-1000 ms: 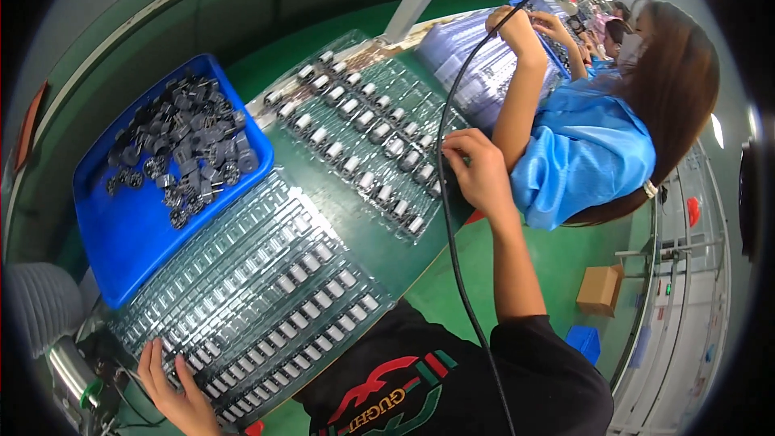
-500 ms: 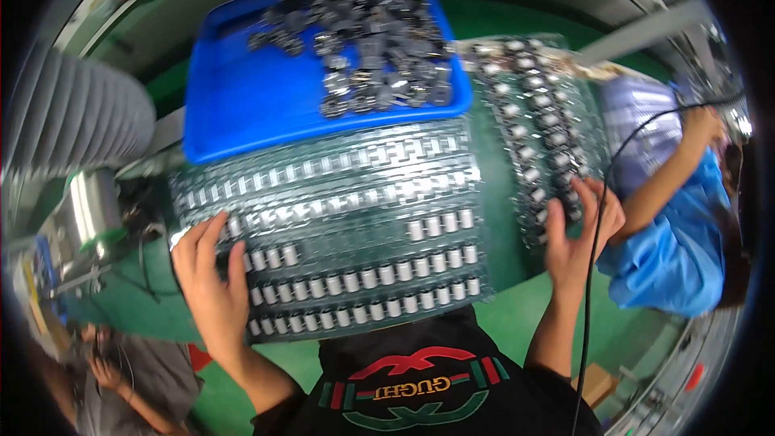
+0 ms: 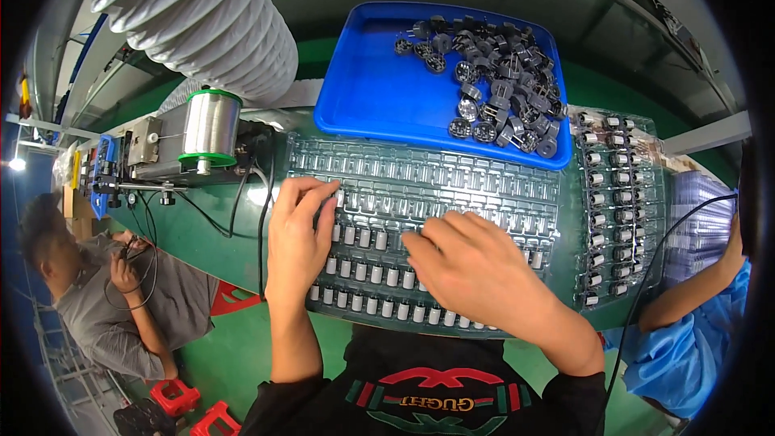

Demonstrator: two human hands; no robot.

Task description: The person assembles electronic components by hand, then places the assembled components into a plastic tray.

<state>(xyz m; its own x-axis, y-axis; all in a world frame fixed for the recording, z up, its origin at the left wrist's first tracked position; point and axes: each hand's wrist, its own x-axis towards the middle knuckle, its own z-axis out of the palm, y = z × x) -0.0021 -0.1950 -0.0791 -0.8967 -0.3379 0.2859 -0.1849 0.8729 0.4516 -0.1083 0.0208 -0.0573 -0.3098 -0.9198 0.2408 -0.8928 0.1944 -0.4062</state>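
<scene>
Clear tray [image 3: 420,163], centre: lower rows hold white cylinders [image 3: 392,277], top rows bare. Left hand [image 3: 295,230], right hand [image 3: 478,262]: fingers curled, grip unclear.

1. The right hand [image 3: 476,262] curls over the clear blister tray [image 3: 517,182], hiding part of its rows of white cylinders [image 3: 381,240] and anything under its fingertips.
2. Whether the left hand [image 3: 297,234] grips a cylinder is unclear.
3. The top edge crops a ribbed duct hose [image 3: 202,24].
4. The dark rim crops a blue-sleeved co-worker [image 3: 686,355].
5. Another co-worker's dark handheld item [image 3: 124,251] is too small to identify.
</scene>
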